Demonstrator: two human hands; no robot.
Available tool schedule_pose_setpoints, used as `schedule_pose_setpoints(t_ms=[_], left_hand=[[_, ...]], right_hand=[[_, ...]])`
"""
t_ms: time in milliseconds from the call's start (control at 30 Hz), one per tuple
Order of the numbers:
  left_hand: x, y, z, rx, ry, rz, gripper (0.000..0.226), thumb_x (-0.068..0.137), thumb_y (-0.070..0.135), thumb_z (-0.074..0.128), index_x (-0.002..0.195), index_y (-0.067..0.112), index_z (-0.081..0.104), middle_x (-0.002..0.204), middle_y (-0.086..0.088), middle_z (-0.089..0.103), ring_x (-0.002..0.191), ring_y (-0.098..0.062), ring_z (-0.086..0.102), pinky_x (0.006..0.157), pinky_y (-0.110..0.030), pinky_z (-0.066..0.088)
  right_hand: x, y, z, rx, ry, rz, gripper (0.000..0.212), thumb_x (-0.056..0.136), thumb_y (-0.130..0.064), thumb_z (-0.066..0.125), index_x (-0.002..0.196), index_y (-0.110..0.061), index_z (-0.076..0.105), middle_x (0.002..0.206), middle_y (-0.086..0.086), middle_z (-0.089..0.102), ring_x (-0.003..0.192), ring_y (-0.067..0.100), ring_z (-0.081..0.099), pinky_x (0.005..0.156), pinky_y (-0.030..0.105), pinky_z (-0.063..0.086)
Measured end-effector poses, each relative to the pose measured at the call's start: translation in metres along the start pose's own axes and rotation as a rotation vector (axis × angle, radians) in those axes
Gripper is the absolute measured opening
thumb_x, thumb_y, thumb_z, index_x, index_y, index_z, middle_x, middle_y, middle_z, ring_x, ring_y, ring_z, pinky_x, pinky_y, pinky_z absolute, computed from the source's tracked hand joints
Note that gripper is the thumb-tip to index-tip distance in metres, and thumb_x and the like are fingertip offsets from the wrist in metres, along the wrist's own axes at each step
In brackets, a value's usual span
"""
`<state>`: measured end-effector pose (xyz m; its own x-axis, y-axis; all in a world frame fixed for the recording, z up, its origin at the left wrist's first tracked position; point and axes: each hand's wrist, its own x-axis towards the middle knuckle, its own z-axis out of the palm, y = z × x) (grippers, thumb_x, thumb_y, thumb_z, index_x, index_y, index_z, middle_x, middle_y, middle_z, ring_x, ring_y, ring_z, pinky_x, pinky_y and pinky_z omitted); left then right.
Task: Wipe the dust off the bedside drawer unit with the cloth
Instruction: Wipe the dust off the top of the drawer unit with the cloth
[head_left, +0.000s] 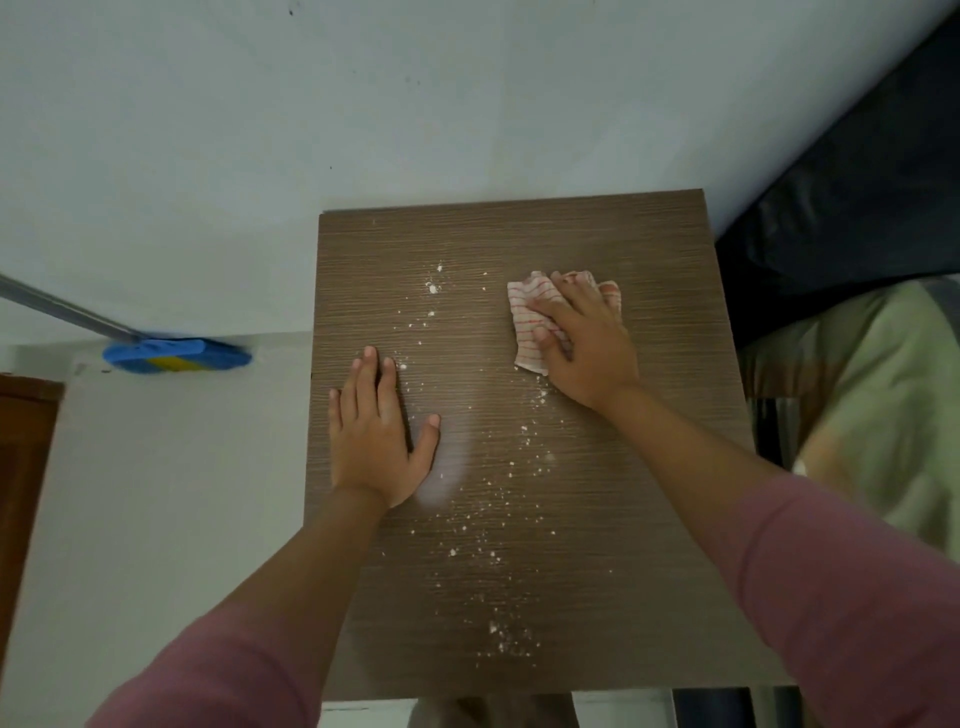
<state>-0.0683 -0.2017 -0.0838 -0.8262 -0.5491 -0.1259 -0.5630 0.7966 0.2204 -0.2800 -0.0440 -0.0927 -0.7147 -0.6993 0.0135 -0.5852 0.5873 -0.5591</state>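
The brown wood-grain top of the bedside drawer unit (649, 467) fills the middle of the head view. White dust specks (467, 530) run in a band from the upper middle down to the near edge. My right hand (589, 348) presses flat on a white cloth with red stripes (532, 306) at the top's right half. My left hand (376, 441) lies flat, fingers apart, on the left part of the top, holding nothing.
A blue and yellow mop head (174, 356) with a metal handle leans at the wall on the left. A dark headboard (852, 197) and green bedding (883, 395) lie to the right. The white wall (363, 104) is behind the unit.
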Motion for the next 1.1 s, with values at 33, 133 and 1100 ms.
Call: schedule_pose_setpoints(t_ms=[33, 133, 1100], left_hand=[[0.000, -0.001, 0.001, 0.002, -0.001, 0.001, 0.079, 0.084, 0.056, 0.034, 0.143, 0.004, 0.024, 0.153, -0.015, 0.019, 0.141, -0.030, 0.016, 0.112, -0.052, 0.013], [0.000, -0.002, 0.003, -0.016, -0.004, 0.001, 0.080, 0.085, 0.056, 0.032, 0.144, 0.004, 0.021, 0.154, -0.013, 0.016, 0.142, -0.029, 0.013, 0.113, -0.051, 0.010], [-0.182, -0.019, 0.024, -0.107, 0.051, 0.102, 0.065, 0.089, 0.040, 0.038, 0.140, 0.000, 0.031, 0.151, -0.014, 0.025, 0.140, -0.029, 0.020, 0.113, -0.045, 0.016]], right_hand=[[-0.008, -0.001, 0.001, 0.007, 0.004, -0.002, 0.040, 0.089, -0.036, 0.047, 0.127, -0.029, 0.055, 0.148, 0.001, 0.039, 0.142, 0.025, 0.025, 0.115, 0.049, 0.016], [-0.036, -0.007, 0.004, 0.015, 0.007, -0.006, 0.038, 0.089, -0.033, 0.047, 0.126, -0.027, 0.056, 0.147, 0.001, 0.041, 0.141, 0.025, 0.027, 0.114, 0.052, 0.018], [-0.235, -0.049, 0.030, 0.006, 0.072, 0.019, 0.035, 0.089, -0.034, 0.047, 0.119, -0.023, 0.061, 0.139, 0.006, 0.050, 0.135, 0.029, 0.037, 0.108, 0.056, 0.026]])
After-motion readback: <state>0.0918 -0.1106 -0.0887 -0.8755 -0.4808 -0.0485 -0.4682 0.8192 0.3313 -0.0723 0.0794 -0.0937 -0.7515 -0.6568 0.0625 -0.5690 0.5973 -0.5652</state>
